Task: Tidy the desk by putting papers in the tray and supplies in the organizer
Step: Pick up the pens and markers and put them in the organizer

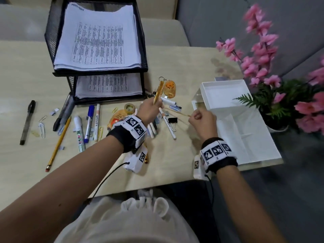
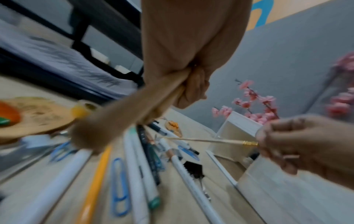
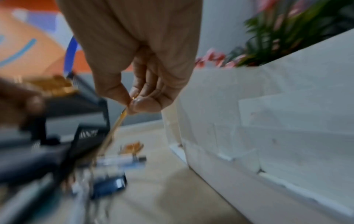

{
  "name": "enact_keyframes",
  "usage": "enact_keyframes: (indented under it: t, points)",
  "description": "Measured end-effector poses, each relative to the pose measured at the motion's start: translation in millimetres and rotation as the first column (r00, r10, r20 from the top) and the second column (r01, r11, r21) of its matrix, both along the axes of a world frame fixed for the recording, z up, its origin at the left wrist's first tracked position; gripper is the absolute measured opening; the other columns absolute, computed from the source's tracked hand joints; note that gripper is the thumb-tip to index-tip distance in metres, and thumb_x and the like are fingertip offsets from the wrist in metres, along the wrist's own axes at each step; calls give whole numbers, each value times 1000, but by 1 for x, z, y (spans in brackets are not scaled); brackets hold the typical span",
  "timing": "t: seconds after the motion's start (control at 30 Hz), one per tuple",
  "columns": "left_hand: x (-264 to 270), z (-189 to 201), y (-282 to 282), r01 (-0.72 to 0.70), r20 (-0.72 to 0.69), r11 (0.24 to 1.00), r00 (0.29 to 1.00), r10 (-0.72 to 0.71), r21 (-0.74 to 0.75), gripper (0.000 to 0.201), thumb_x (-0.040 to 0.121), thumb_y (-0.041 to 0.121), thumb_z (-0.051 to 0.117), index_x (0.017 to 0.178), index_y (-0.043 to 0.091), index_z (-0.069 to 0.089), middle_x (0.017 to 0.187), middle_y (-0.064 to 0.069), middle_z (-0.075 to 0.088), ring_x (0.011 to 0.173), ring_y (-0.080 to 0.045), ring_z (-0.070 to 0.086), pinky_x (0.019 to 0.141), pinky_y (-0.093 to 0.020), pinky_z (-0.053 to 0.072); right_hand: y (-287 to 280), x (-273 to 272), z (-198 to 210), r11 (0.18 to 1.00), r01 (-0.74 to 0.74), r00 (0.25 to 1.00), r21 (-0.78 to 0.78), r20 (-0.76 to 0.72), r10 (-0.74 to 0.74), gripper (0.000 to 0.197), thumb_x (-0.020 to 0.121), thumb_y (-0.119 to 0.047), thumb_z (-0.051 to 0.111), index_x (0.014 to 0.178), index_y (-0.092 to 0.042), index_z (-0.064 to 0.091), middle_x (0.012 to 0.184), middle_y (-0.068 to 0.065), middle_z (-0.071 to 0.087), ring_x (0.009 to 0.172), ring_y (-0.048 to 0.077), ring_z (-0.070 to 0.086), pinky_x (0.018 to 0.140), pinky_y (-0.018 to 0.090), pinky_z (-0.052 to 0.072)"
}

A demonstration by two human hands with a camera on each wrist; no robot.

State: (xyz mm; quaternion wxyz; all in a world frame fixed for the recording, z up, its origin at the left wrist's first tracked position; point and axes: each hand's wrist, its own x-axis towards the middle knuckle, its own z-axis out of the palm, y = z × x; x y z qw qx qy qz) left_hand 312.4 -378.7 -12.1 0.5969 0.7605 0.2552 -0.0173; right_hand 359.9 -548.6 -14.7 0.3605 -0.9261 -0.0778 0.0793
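My left hand [image 1: 155,105] grips a gold pen barrel [image 1: 158,92] upright above the desk's middle. To its right my right hand [image 1: 192,116] pinches the end of a thin gold refill rod [image 1: 180,114] between thumb and fingertips [image 3: 134,101]. The rod [image 2: 210,141] stretches from that hand back towards the pile of supplies. A black mesh two-tier tray [image 1: 50,41] with stacked papers [image 1: 100,37] stands at the back. The white organizer [image 1: 245,123] lies at the right, its compartments bare.
Markers [image 1: 96,120], a yellow pencil [image 1: 59,141], a black pen [image 1: 27,121], paper clips, a tape roll [image 1: 129,107], a binder clip [image 1: 172,121] and an orange keychain [image 1: 169,88] lie scattered on the desk. Pink flowers [image 1: 259,50] stand behind the organizer.
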Motion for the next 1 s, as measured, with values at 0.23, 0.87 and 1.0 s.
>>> enact_keyframes:
  t: [0.23,0.87,1.0]
  points:
    - [32,50,-76,377,28,831,905,-425,409,32,98,33,37,81,15,57,95,-14,45,102,-29,48,85,-35,39,-70,-33,71,782,311,910,541,66,-408,29,84,0,59,67,-23,59,61,0,58,49,3,53,58,24,51]
    - [75,54,-259,571,-23,324,516,-856,754,40,90,33,56,118,4,59,120,-19,58,111,-33,55,87,-34,43,-198,-46,26,578,738,586,347,95,-805,33,86,-2,55,61,-24,49,81,14,68,86,38,66,87,52,52]
    - [83,37,-260,622,-168,209,492,-854,755,39,89,35,57,116,7,61,120,-19,58,111,-34,56,87,-36,45,-201,-38,12,511,719,599,471,-48,-799,43,87,5,51,61,-28,48,69,5,60,67,24,66,84,45,56]
